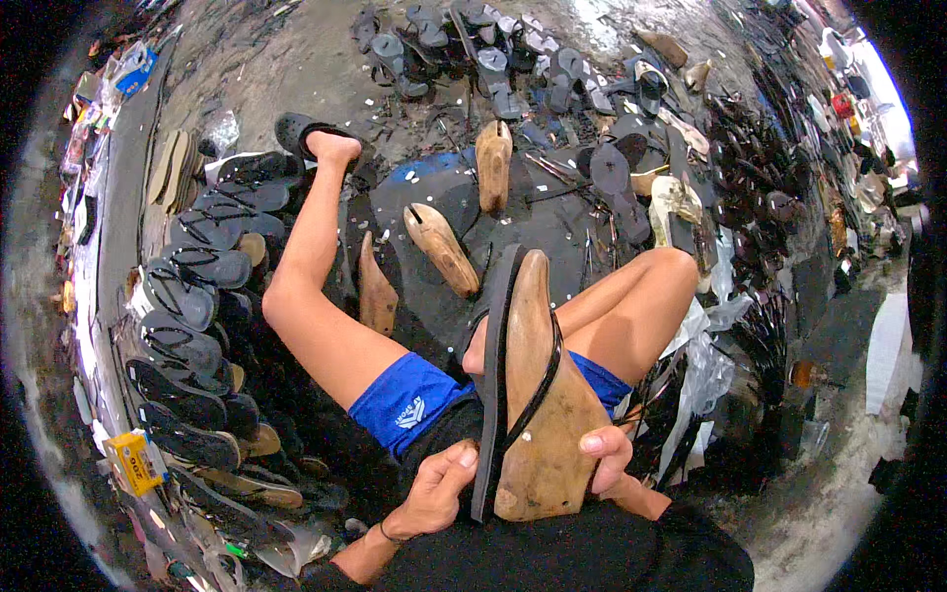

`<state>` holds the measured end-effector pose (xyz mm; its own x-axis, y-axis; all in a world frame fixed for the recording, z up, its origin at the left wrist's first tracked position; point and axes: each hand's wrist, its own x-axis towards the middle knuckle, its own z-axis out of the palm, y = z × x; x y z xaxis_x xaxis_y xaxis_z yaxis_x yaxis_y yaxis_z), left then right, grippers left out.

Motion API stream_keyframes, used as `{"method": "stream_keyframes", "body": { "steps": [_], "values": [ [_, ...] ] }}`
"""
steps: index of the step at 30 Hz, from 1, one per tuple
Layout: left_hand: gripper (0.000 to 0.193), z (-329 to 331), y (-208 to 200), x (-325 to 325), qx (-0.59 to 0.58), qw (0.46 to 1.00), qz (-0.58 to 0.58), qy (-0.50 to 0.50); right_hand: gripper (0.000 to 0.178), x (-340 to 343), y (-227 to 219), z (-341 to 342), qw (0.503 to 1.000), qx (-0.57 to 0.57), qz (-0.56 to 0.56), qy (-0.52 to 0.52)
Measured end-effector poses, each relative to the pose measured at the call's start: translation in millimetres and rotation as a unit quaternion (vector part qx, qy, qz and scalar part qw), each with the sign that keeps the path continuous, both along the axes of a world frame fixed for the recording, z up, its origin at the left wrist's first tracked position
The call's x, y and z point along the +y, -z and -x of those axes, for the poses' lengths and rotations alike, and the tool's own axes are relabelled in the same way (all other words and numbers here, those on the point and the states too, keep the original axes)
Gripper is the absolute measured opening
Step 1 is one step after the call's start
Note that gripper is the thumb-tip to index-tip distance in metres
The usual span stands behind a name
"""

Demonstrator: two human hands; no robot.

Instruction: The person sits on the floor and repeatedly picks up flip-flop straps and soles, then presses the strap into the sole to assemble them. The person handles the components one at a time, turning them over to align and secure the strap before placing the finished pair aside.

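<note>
A wooden shoe last [554, 449] stands tilted in front of my body, toe pointing away. Against its left side lies a black sandal sole [495, 395], and a thin black strap [541, 387] crosses the wood. My right hand [607, 459] grips the last near its heel end, thumb on the wood and the other fingers partly hidden behind it. Just left of the sole, my left hand [439, 488] is closed with thumb and fingers pressed together. What it pinches, if anything, is hidden.
Rows of dark sandals [187, 296] line the left side, beside a yellow box [136, 464]. More wooden lasts [441, 249] rest on a dark mat between my legs. Several soles [493, 69] lie at the back. Black strips [760, 168] and clear plastic [705, 370] are heaped right.
</note>
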<state>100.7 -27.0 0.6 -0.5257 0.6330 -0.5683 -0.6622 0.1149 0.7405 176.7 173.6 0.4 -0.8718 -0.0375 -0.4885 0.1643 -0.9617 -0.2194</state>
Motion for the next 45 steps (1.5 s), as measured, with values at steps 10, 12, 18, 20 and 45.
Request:
{"method": "stream_keyframes", "body": {
  "steps": [10,12,18,20,45],
  "values": [
    [0.097,21,30,14,-0.025,0.988,-0.153,0.004,0.101,29,29,33,0.966,0.026,-0.242,-0.086],
    [0.093,31,36,9,0.061,0.983,-0.160,-0.063,0.106,34,43,49,0.917,0.058,-0.378,-0.114],
    [0.076,38,61,-19,0.158,0.985,0.007,-0.066,0.118,-7,98,86,0.826,0.031,-0.436,-0.355],
    [0.068,26,74,-21,0.186,0.978,0.092,-0.033,0.109,-22,114,79,0.805,0.041,-0.496,-0.323],
    [0.052,169,41,52,0.326,0.844,0.048,-0.423,0.073,38,32,90,0.833,0.087,-0.498,-0.226]
  ]
}}
